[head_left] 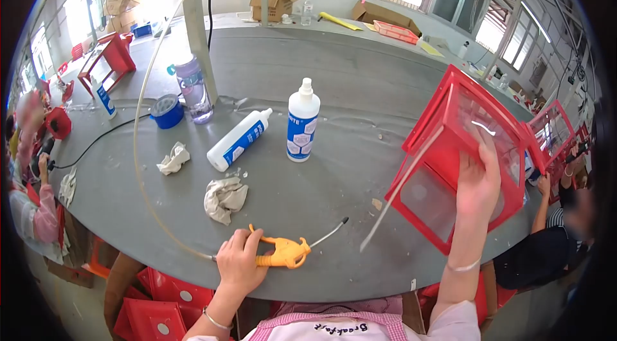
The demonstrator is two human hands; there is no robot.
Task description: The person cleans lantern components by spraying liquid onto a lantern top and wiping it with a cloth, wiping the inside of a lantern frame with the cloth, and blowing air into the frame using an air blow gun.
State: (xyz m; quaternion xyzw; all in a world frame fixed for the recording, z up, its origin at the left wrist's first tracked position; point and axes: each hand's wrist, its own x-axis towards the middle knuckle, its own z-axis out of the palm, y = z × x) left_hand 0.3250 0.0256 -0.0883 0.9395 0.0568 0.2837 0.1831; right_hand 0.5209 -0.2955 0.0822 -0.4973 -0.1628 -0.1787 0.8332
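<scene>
My left hand [241, 260] is closed round the hose end of an orange air blow gun [286, 253], which lies low over the table front with its thin metal nozzle pointing right. A pale hose [143, 177] runs from it up to the left. My right hand [479, 177] holds a red lantern-like box [447, 100] with clear panels, tilted above the table; its fingertips are partly hidden at the panel. A thin whitish strip [400, 193] slants down from the box's left side. Nearest the blow gun is a crumpled cloth [225, 199].
On the grey table [334, 212] are an upright white bottle [303, 121], a lying bottle [240, 140], blue tape [167, 111], and a water bottle [193, 91]. A metal post [198, 26] rises behind. Co-workers sit left [38, 206] and right [540, 238]. Red parts [154, 318] lie below.
</scene>
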